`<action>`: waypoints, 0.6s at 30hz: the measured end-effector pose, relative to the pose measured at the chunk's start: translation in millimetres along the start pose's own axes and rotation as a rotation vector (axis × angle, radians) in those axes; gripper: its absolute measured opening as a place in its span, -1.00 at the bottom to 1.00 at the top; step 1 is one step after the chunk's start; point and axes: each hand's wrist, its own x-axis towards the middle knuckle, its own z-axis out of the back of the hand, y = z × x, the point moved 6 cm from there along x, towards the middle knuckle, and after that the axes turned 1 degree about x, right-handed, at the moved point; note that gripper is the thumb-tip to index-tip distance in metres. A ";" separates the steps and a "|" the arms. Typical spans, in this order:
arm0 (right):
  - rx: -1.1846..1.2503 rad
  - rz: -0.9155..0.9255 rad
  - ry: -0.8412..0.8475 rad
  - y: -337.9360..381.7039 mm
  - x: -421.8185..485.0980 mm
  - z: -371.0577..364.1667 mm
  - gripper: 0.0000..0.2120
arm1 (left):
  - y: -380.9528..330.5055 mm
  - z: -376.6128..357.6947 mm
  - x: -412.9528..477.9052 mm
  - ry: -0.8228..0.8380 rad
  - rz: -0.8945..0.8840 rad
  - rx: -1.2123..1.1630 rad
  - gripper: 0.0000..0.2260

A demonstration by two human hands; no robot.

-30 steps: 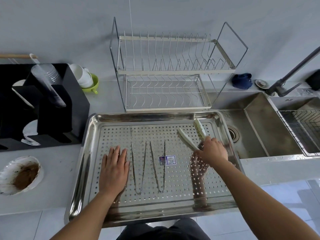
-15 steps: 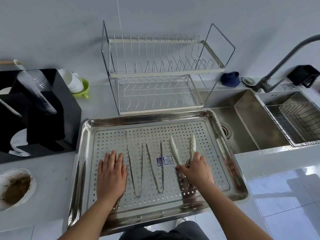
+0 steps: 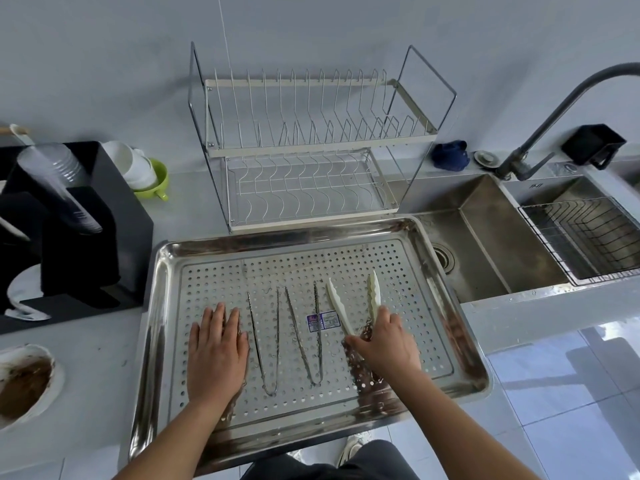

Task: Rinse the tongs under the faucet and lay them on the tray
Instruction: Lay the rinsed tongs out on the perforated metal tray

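right hand (image 3: 386, 344) seems to grip white tongs (image 3: 353, 306) on the tray (image 3: 156, 327); left hand (image 3: 217, 351) lies flat, open

In front of me a plain pale grey wall (image 3: 104, 64) runs the whole width, evenly lit. Against it stands a two-tier wire dish rack with cream rails (image 3: 311, 147) on the light grey tabletop (image 3: 86, 358). To my left sits a black box-shaped organiser (image 3: 104, 220); beside it, a lime-green bowl holding white cups (image 3: 152, 178). To my right, a stainless steel sink basin (image 3: 502, 244) — a wire basket (image 3: 595, 237) hangs in it. Below, glossy pale blue floor tiles (image 3: 571, 393) reflect light.
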 end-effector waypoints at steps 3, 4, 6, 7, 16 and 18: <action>-0.009 0.010 -0.005 1.1 -1.2 0.5 0.04 | 0.5 -0.5 -0.1 0.003 0.003 0.010 -0.43; -0.012 0.012 -0.008 1.2 -2.1 0.4 0.04 | 0.4 -0.3 -0.1 0.001 0.004 0.009 -0.43; -0.009 0.011 -0.007 1.5 -3.8 -0.1 0.03 | -0.2 0.2 0.1 -0.001 0.007 0.003 -0.43; -0.006 0.010 -0.004 1.6 -4.4 -0.4 0.03 | -0.4 0.3 0.3 -0.002 0.007 0.001 -0.44; 0.015 0.011 -0.012 3.7 -3.1 -1.0 0.02 | 1.8 -2.5 0.9 -0.006 0.004 0.002 -0.44; 0.017 0.016 -0.013 3.8 -2.2 -1.0 0.02 | 2.6 -3.7 1.1 -0.003 0.006 0.012 -0.45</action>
